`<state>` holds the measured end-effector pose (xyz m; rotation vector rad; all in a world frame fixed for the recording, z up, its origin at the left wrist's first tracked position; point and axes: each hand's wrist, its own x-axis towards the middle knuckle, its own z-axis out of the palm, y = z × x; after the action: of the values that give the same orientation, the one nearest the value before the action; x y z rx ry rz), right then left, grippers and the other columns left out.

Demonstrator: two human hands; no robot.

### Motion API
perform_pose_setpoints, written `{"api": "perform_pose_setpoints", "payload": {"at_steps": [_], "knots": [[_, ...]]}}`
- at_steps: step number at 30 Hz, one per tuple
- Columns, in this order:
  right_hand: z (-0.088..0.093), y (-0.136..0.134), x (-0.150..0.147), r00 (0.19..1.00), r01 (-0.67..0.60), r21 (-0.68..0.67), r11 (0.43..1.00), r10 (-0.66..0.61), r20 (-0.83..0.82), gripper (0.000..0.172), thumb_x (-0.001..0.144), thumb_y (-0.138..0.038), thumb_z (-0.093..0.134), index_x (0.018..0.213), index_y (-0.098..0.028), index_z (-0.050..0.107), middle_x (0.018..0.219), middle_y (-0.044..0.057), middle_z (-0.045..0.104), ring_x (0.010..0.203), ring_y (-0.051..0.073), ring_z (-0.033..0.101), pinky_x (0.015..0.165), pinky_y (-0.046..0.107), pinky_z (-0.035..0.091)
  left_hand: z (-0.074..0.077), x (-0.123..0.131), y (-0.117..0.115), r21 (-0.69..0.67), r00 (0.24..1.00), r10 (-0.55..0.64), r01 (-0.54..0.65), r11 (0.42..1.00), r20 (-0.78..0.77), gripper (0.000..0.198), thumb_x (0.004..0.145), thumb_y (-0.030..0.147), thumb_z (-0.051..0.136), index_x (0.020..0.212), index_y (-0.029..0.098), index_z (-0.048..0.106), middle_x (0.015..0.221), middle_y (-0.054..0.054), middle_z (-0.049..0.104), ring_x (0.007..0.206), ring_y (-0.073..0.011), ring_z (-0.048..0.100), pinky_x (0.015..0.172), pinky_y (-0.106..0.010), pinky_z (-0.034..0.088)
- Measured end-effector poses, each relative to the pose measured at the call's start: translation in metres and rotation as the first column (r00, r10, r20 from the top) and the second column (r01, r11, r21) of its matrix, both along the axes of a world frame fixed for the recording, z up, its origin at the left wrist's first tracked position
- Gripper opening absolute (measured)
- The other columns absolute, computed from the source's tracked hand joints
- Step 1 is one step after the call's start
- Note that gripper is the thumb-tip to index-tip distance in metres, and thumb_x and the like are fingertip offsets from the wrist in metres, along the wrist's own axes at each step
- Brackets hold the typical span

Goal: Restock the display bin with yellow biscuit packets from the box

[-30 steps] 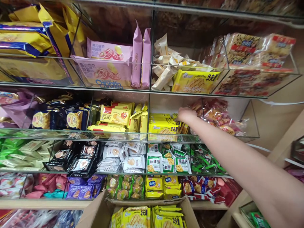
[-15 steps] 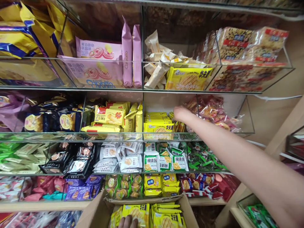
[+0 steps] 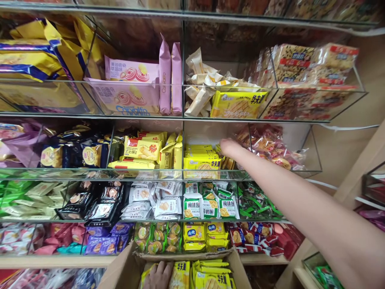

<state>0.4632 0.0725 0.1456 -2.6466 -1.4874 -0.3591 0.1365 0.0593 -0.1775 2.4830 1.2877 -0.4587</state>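
Note:
My right arm reaches in from the right, and my right hand [image 3: 228,147] is inside a clear compartment of the middle shelf. It is at the right end of a row of yellow wafer packets [image 3: 202,163]; its fingers are hidden behind the back of the hand. Low in the view, my left hand [image 3: 159,276] lies over yellow wafer packets [image 3: 181,277] in an open cardboard box [image 3: 122,269]. Its fingers are stretched out and slightly apart on top of them. A second stack of the same packets [image 3: 212,279] fills the box's right side.
Glass dividers and a front glass edge [image 3: 144,174] bound the compartments. Pink-wrapped snacks [image 3: 270,146] lie right of my right hand, yellow cheese roll packets [image 3: 142,149] to the left. Below are green-and-white packets [image 3: 209,206]. Overhead, another glass shelf [image 3: 135,117] holds more packets.
My left hand has moved up and further over the packets in the box, showing more of its back. The view has shifted slightly. My right hand stays in the same compartment.

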Motion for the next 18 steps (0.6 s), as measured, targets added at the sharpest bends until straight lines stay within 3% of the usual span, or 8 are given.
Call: {"api": "perform_pose_setpoints", "payload": {"at_steps": [4,7,10,13,15,16,18], "knots": [[0.002,-0.011,-0.002,0.999,-0.029,0.034,0.999,0.028,0.023,0.030,0.075,-0.020,0.054,0.100,-0.007,0.063,0.099,0.020,0.064,0.093,0.026,0.060,0.078,0.030,0.046,-0.007,-0.008,0.006,-0.014,0.994,-0.048,0.050,0.999,0.094,0.076,0.052,0.027,0.063,0.125,0.022,0.045,0.127,-0.012,0.047,0.120,-0.0312,0.039,0.096,-0.042,0.034],[0.007,-0.031,-0.010,0.997,-0.046,0.168,0.985,0.035,0.072,0.027,0.079,-0.024,0.046,0.095,-0.010,0.063,0.098,0.018,0.064,0.094,0.028,0.059,0.078,0.033,0.044,-0.003,-0.018,0.005,-0.065,0.973,-0.084,0.101,0.993,0.216,0.065,0.058,0.027,0.060,0.122,0.023,0.048,0.123,-0.009,0.051,0.116,-0.0263,0.044,0.097,-0.034,0.035],[0.001,-0.071,-0.036,0.982,-0.179,0.462,0.868,0.127,0.141,0.022,0.081,-0.029,0.044,0.082,-0.017,0.062,0.085,0.009,0.066,0.085,0.024,0.060,0.073,0.032,0.043,0.014,-0.029,0.002,-0.138,0.920,-0.072,0.134,0.981,0.386,0.043,0.074,0.027,0.047,0.116,0.025,0.054,0.115,-0.006,0.059,0.109,-0.0211,0.052,0.095,-0.027,0.037],[-0.036,-0.120,-0.073,0.916,-0.346,0.587,0.732,0.399,0.042,0.019,0.080,-0.035,0.048,0.073,-0.022,0.060,0.071,0.002,0.063,0.066,0.016,0.058,0.063,0.027,0.044,0.053,-0.035,-0.008,-0.159,0.847,-0.032,0.137,0.978,0.531,0.031,0.082,0.029,0.038,0.106,0.026,0.058,0.101,-0.002,0.066,0.094,-0.0174,0.059,0.083,-0.022,0.043],[-0.075,-0.145,-0.096,0.792,-0.435,0.525,0.732,0.588,-0.163,0.020,0.080,-0.040,0.049,0.075,-0.025,0.060,0.071,0.000,0.063,0.062,0.013,0.057,0.058,0.025,0.045,0.090,-0.034,-0.020,-0.199,0.816,-0.001,0.142,0.970,0.578,0.025,0.082,0.029,0.042,0.099,0.025,0.059,0.096,0.000,0.066,0.088,-0.0168,0.059,0.079,-0.022,0.043],[-0.095,-0.154,-0.105,0.736,-0.453,0.489,0.746,0.622,-0.267,0.020,0.078,-0.043,0.052,0.085,-0.026,0.061,0.079,0.000,0.064,0.063,0.013,0.058,0.058,0.024,0.047,0.109,-0.031,-0.027,-0.247,0.792,0.019,0.168,0.954,0.611,0.022,0.082,0.029,0.042,0.096,0.024,0.059,0.096,0.001,0.066,0.087,-0.0160,0.058,0.077,-0.022,0.043],[-0.128,-0.165,-0.121,0.645,-0.432,0.432,0.792,0.606,-0.466,0.042,0.073,-0.046,0.058,0.111,-0.028,0.054,0.097,0.002,0.064,0.071,0.014,0.059,0.063,0.026,0.049,0.146,-0.021,-0.039,-0.291,0.758,-0.004,0.256,0.922,0.652,0.021,0.083,0.031,0.043,0.095,0.022,0.058,0.089,0.001,0.063,0.080,-0.0146,0.056,0.069,-0.021,0.043]]}}
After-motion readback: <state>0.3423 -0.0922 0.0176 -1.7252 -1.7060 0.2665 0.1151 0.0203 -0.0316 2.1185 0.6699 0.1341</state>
